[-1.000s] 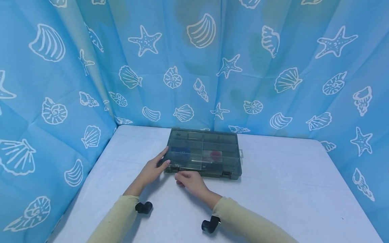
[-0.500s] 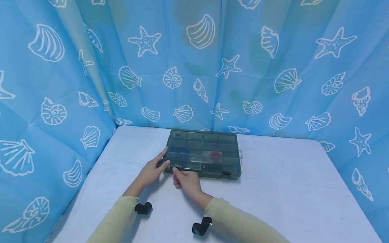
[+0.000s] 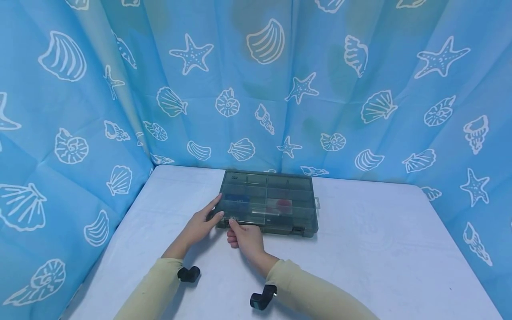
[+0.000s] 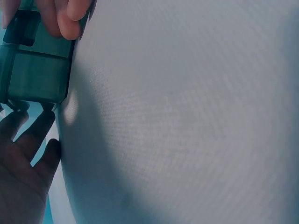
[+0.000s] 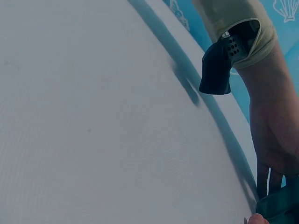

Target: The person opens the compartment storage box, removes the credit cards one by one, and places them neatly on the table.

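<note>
A dark translucent compartment box [image 3: 248,189] lies on the table with its lid down. Through the lid show a blue item [image 3: 240,202], a round red item [image 3: 284,202] and dark items at the front, their kinds unclear. My left hand [image 3: 201,226] rests on its left end, fingers extended along the side and thumb at the front corner; the left wrist view shows these fingers [image 4: 29,135] touching the box. My right hand [image 3: 249,240] is at the front left latch [image 4: 22,27], thumb on the lid's edge and other fingers curled below.
A second latch [image 3: 298,230] sits at the box's front right, and a clear tab [image 3: 318,202] sticks out at its right end. White cloth [image 3: 376,249] covers the table. A blue shell-print curtain [image 3: 304,120] rises behind and at both sides.
The right hand has shifted slightly left, and its thumb has come up onto the lid's front edge by the latch. My left hand and the box have stayed in place.
</note>
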Tool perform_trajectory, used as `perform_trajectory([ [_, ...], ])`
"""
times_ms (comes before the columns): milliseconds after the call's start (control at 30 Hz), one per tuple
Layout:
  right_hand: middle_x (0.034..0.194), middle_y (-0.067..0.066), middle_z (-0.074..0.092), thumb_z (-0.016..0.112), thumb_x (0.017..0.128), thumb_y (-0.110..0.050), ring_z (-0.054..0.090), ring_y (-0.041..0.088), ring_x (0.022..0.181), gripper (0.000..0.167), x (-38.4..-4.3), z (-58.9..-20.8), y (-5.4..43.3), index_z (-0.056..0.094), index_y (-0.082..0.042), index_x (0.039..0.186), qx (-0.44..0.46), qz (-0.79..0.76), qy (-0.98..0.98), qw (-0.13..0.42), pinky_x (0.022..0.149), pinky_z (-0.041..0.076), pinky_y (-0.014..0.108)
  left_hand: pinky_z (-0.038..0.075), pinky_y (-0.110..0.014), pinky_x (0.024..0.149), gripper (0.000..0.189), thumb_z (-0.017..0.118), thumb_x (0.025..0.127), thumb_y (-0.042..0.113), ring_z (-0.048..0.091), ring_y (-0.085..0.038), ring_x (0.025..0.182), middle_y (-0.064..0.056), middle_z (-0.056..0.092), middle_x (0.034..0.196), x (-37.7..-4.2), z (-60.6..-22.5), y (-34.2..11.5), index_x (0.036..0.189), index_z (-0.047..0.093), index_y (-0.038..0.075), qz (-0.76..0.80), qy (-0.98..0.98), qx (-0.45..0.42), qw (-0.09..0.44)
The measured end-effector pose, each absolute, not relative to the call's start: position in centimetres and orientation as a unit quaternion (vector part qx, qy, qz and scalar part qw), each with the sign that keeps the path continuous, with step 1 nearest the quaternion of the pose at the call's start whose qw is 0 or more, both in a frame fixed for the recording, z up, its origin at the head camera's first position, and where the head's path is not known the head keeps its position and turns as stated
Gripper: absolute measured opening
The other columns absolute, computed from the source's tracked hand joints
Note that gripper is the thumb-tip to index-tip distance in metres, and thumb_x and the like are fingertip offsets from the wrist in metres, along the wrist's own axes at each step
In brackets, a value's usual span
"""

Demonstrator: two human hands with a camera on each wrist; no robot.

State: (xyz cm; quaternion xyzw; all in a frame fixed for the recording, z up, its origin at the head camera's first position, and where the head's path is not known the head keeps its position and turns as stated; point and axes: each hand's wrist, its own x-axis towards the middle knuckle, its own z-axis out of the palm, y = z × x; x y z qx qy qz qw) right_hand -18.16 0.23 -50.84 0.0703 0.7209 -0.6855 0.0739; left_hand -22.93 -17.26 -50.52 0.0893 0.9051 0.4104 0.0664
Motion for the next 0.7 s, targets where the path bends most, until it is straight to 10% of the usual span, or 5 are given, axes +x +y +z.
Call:
perform_trajectory([
  [700, 0.08, 0.011, 0.075, 0.063, 0.096, -0.013, 0.067, 0.007, 0.067, 0.025, -18.21, -51.01, 0.39, 0.077, 0.007, 0.099, 0.07, -0.692, 0.71, 0.107, 0.063, 0.061, 0.021, 0.027, -0.06, 0.121, 0.067, 0.053, 0.106, 0.042, 0.032, -0.039, 0.149, -0.012, 0.029, 0.165, -22.96, -50.39, -17.11, 0.164, 0.023, 0.028, 0.405, 0.908, 0.085, 0.069],
])
